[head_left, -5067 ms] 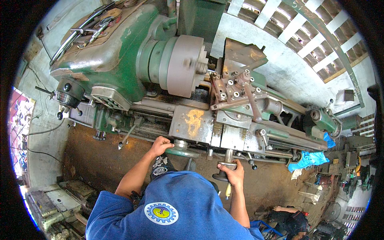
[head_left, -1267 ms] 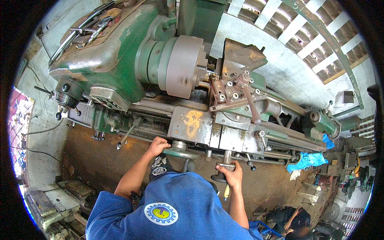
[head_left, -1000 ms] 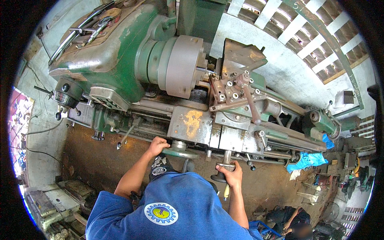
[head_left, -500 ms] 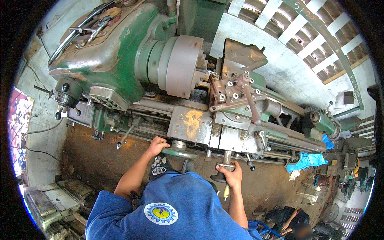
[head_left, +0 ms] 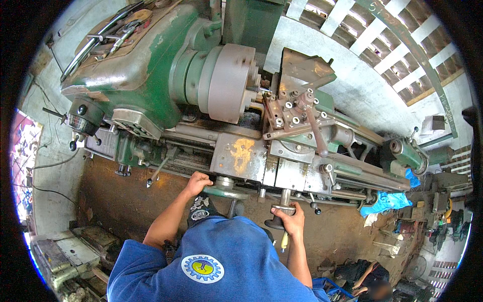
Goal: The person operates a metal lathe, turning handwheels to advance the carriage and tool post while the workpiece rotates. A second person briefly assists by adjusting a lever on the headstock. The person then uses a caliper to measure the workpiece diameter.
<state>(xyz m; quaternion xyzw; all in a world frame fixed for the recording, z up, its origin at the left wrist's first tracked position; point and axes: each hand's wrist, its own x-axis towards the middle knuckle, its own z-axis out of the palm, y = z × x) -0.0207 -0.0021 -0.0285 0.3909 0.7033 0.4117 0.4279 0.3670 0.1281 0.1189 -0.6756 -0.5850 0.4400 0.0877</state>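
My left hand [head_left: 199, 183] is closed on the left rim of a green handwheel [head_left: 224, 192] at the front of a large lathe. With its thumb over the top, my right hand [head_left: 294, 217] grips a smaller cross-slide handwheel [head_left: 278, 223], which has a pale yellow handle [head_left: 285, 241] hanging below. Behind the hands lies the carriage [head_left: 239, 158], its paint worn to yellow. The tool post [head_left: 297, 113] with its long lever sits on the slide, close to the right of the big grey chuck [head_left: 229, 83]. What the chuck holds is mostly hidden.
The green headstock [head_left: 151, 70] fills the upper left, with wrenches [head_left: 121, 38] lying on top. To the right stands the tailstock [head_left: 410, 153]. A blue plastic bag [head_left: 390, 203] hangs near the bed's end. Another person [head_left: 370, 277] is low at the bottom right.
Both hands keep their places on the handwheels. The other person at the bottom right has shifted an arm slightly.
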